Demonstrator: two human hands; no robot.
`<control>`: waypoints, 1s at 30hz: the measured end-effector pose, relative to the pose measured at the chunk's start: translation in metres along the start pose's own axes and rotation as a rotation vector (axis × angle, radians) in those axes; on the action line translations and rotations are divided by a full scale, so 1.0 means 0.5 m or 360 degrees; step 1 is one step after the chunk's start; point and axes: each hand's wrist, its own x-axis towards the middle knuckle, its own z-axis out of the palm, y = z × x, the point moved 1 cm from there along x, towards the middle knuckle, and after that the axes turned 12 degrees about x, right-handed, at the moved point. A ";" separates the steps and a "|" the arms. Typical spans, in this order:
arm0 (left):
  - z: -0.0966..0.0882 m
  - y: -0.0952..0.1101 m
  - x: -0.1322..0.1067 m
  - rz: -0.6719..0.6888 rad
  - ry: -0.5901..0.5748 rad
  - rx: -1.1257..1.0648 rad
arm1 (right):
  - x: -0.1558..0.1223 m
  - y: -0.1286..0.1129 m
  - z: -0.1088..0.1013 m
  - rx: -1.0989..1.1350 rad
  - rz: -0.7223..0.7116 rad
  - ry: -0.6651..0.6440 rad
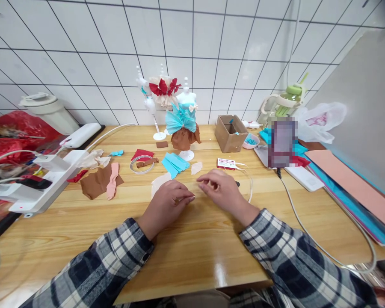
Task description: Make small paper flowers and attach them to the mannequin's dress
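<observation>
Low over the table's middle, my left hand (171, 201) pinches something small and pale at its fingertips, too tiny to name. Across a narrow gap, my right hand (223, 190) has thumb and forefinger brought together; anything between them is too fine to see. Pale crepe paper (158, 184) lies partly behind my left hand. Just beyond are a pleated blue paper piece (176, 164) and a small cream scrap (196, 167). Farther back stands a white mini dress form (186, 97) in a blue bow (181, 119) and a brown ruffled skirt (186, 137).
More dress forms (150, 105) stand behind. A cardboard box (231, 133), a small red-and-white box (226, 164) and a blurred-out phone (282, 143) are to the right. Leftward lie a wire coil (144, 164), brown paper (95, 183) and a power strip (53, 184). A cable (295, 209) crosses the right side.
</observation>
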 end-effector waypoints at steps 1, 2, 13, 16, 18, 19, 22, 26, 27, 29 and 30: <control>0.000 0.000 0.000 -0.0009 -0.0001 -0.0013 | -0.002 -0.008 0.009 0.0157 0.0013 -0.0075; -0.001 0.001 0.001 -0.0029 0.0001 -0.0036 | -0.004 -0.013 0.016 0.0280 0.0037 -0.0136; -0.008 0.002 0.002 -0.0208 -0.0033 -0.0265 | -0.007 -0.015 0.019 0.0406 0.0097 -0.0206; -0.006 0.002 0.004 -0.0176 -0.0025 -0.0208 | -0.008 -0.020 0.021 0.0299 0.0041 -0.0243; -0.006 0.001 0.005 -0.0171 -0.0007 -0.0144 | -0.008 -0.021 0.020 0.0252 0.0015 -0.0222; -0.006 -0.001 0.006 -0.0174 0.0003 -0.0113 | -0.007 -0.021 0.019 0.0245 0.0015 -0.0196; -0.010 -0.005 0.007 -0.0186 0.0029 -0.0056 | -0.006 -0.019 0.014 0.0266 0.0033 -0.0129; -0.017 -0.005 0.008 -0.0201 0.0031 -0.0053 | -0.005 -0.016 0.010 0.0279 0.0061 -0.0105; -0.017 -0.005 0.008 -0.0204 0.0037 -0.0053 | -0.005 -0.016 0.010 0.0280 0.0067 -0.0100; -0.018 -0.005 0.007 -0.0210 0.0050 -0.0057 | -0.003 -0.016 0.012 0.0282 0.0066 -0.0098; -0.018 -0.006 0.006 -0.0214 0.0054 -0.0061 | -0.003 -0.016 0.012 0.0277 0.0063 -0.0102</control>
